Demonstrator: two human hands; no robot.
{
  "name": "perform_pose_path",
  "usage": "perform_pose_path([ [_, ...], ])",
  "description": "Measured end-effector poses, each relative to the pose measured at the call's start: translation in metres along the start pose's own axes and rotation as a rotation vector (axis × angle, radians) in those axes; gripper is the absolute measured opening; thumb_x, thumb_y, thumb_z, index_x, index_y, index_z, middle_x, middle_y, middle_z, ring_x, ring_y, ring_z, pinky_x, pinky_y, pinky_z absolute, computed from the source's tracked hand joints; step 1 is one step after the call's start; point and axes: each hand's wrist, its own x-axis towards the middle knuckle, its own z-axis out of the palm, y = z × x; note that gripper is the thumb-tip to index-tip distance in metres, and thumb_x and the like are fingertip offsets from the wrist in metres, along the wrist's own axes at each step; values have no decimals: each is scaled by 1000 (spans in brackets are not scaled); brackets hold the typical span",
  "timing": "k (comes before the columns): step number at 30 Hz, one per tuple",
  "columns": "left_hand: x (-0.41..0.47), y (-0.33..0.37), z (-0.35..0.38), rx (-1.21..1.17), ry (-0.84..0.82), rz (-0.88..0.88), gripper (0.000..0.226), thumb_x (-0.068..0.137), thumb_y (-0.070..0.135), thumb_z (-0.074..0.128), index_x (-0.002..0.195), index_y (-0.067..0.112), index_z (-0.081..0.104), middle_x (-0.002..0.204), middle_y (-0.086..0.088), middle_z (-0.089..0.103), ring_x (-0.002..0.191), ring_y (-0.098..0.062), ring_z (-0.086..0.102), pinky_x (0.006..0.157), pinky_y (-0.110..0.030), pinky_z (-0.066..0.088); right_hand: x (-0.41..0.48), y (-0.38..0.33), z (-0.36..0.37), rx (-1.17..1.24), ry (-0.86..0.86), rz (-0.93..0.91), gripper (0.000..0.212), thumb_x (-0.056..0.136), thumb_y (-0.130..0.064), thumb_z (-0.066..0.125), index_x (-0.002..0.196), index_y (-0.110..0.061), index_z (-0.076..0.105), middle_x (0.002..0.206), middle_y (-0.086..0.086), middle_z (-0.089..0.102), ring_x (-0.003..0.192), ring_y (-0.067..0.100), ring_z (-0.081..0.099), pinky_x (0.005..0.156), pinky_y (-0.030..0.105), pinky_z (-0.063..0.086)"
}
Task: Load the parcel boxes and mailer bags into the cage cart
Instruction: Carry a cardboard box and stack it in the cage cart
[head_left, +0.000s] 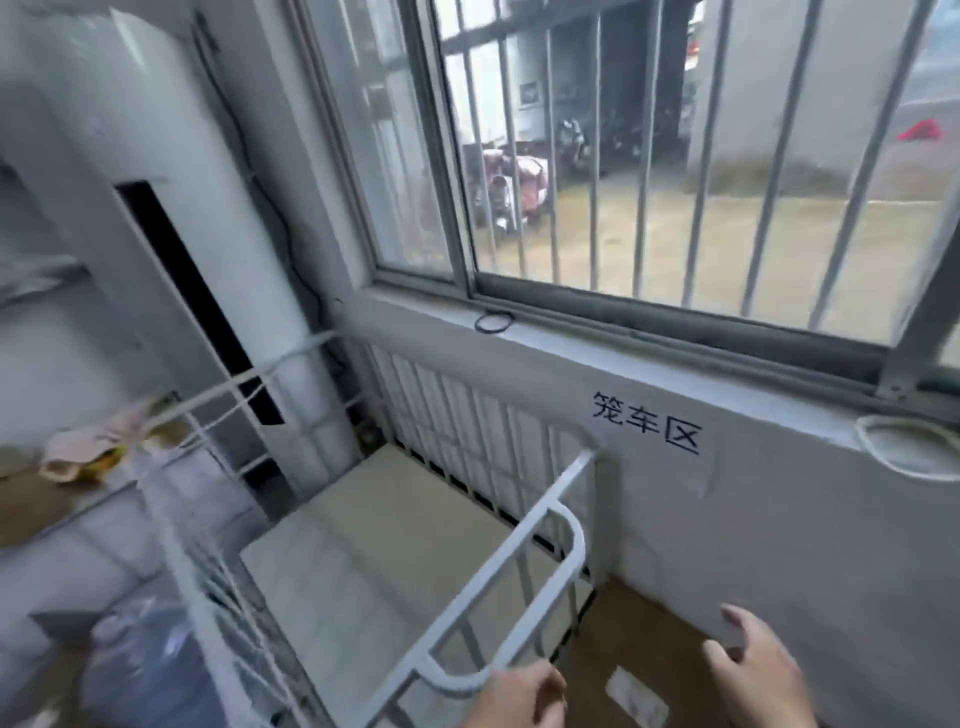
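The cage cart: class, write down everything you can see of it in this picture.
The cage cart is white painted metal tubing with barred sides round a pale, flat deck that carries nothing. It stands upright, its long side along the wall below the window. A looped handle runs along its near end; the left hand is at that loop, contact unclear.

Barred window (675, 156), black band (493, 322) on sill (571, 340), AC unit (171, 130) left, water jug (140, 670) btm-left
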Motion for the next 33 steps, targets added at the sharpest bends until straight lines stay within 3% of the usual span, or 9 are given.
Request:
perform_pose_path([
  [2,-105,65,-97,-49,175,14,21,80,43,70,98,31,68,72,18,67,78,11,62,80,-18,51,-2,-53,-3,0,-30,-160,47,80,-6,76,125,-7,63,128,14,64,83,23,58,89,37,45],
  [3,-155,86,-134,-112,318,56,13,85,36,63,96,30,68,70,24,65,70,13,59,75,-8,46,-8,-80,-2,-4,-58,-239,45,83,-7,74,126,-8,62,128,13,63,84,23,58,85,34,42],
  [7,-260,-1,-169,-301,597,-163,5,89,24,62,87,26,66,78,5,74,71,-10,71,76,-33,59,-44,-141,23,-12,-186,-455,44,86,-7,67,130,-8,59,126,12,61,93,20,58,81,33,40],
  [13,-502,-147,-157,-185,913,-701,14,88,24,71,80,32,63,75,10,71,73,-10,68,74,-28,55,-131,-179,84,-43,-409,-719,42,82,-5,69,124,-8,61,123,10,60,90,21,64,80,37,44],
  [17,-643,-165,-133,-230,1142,-843,14,88,13,71,88,26,66,85,0,74,72,-15,71,75,-32,55,-216,-210,125,-55,-531,-925,39,85,-7,66,123,-10,61,120,7,60,90,19,67,80,37,48],
  [20,-725,-163,-89,-250,1234,-897,12,90,13,68,94,25,67,82,8,74,75,-10,70,75,-31,54,-295,-217,145,-83,-666,-1053,41,89,-7,62,129,-6,58,124,9,58,87,17,62,79,35,48],
  [26,-868,-163,48,-372,1319,-1044,13,92,6,65,94,18,68,77,7,74,62,-3,69,63,-19,53,-437,-186,174,-165,-873,-1182,45,92,-15,60,136,-10,54,132,10,57,104,25,63,87,42,52],
  [28,-911,-164,94,-432,1362,-1084,19,92,2,64,89,20,67,77,4,74,60,-5,69,65,-24,57,-485,-169,177,-205,-918,-1208,47,92,-16,58,138,-10,54,134,11,57,109,26,61,91,42,51],
  [33,-1011,-156,185,-363,1353,-1211,23,89,0,69,83,22,67,75,3,72,62,0,65,61,-12,44,-587,-121,190,-253,-1041,-1300,43,93,-15,62,135,-8,55,129,12,58,93,20,58,83,38,46],
])
